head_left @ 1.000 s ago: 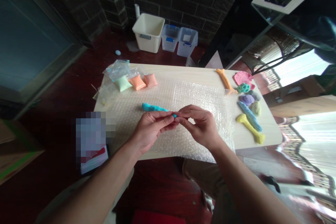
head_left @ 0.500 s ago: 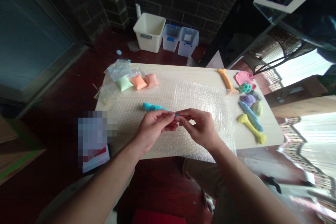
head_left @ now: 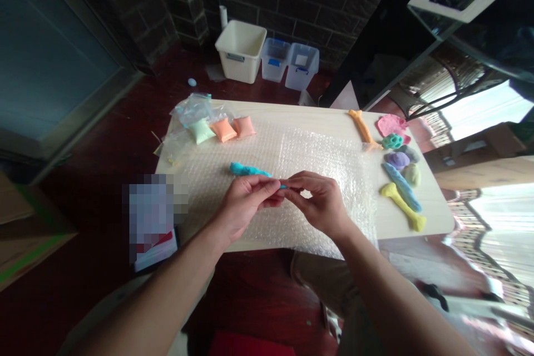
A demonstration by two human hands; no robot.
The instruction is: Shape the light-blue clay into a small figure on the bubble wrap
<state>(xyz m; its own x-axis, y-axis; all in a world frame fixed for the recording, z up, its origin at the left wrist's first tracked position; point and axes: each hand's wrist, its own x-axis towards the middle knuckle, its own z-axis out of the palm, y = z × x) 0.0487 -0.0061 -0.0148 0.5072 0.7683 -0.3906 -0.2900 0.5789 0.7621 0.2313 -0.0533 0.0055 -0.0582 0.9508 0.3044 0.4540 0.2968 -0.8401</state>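
A long piece of turquoise modelling clay (head_left: 249,169) with a rounded knob at its left end is held over the bubble wrap (head_left: 321,150). My left hand (head_left: 249,196) is closed on its middle, thumb on top. At the right end my right hand (head_left: 315,197) pinches the clay between thumb and fingers. The two sets of fingertips meet, hiding most of that end. Only a small bit of turquoise shows between them.
Bagged clay in green (head_left: 201,131), orange (head_left: 224,130) and pink (head_left: 244,127) lies at the table's back left. Along the right side are a yellow bone-shaped clay piece (head_left: 404,207), a blue roll (head_left: 403,186), a purple lump (head_left: 396,160) and an orange piece (head_left: 361,125). Bins (head_left: 240,55) stand behind.
The view has shifted slightly, so the table sits a little further right. Both hands keep their grip on the turquoise clay, with slightly more of it showing between the fingertips.
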